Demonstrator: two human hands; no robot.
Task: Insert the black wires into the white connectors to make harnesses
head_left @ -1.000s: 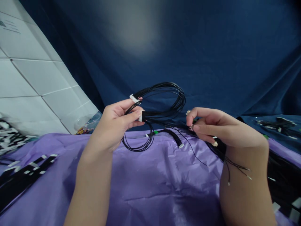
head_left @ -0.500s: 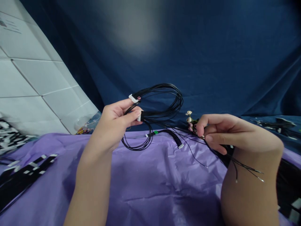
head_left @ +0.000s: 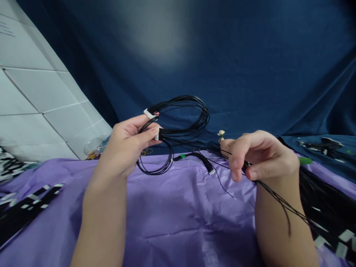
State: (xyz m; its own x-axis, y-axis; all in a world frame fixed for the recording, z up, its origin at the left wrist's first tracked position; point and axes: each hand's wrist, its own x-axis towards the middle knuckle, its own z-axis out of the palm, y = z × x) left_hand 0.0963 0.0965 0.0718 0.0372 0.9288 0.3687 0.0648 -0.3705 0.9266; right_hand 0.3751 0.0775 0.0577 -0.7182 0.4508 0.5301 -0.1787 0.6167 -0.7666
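Thin black wires (head_left: 191,131) form a raised loop between two white connectors. My left hand (head_left: 133,142) pinches this harness, the upper connector (head_left: 150,114) at its fingertips and the lower connector (head_left: 157,135) under its thumb. A smaller wire loop (head_left: 155,172) hangs below that hand. Toward the right, the loose wires run to my right hand (head_left: 250,159), whose curled fingers and thumb are around them. Their ends trail past its wrist. One single wire (head_left: 222,185) droops separately, outside that hand.
A short black cable (head_left: 198,155) with a green mark lies on the purple sheet (head_left: 189,215). Black cables with white ends (head_left: 33,200) lie at left, more at right (head_left: 328,211). A small flower (head_left: 221,132) stands behind my right hand; dark blue cloth (head_left: 236,66) hangs behind.
My right hand has shifted left and turned, its fingers now curled further over the wires. The left hand and wire loop sit slightly further left in view. The camera view has also shifted a little.
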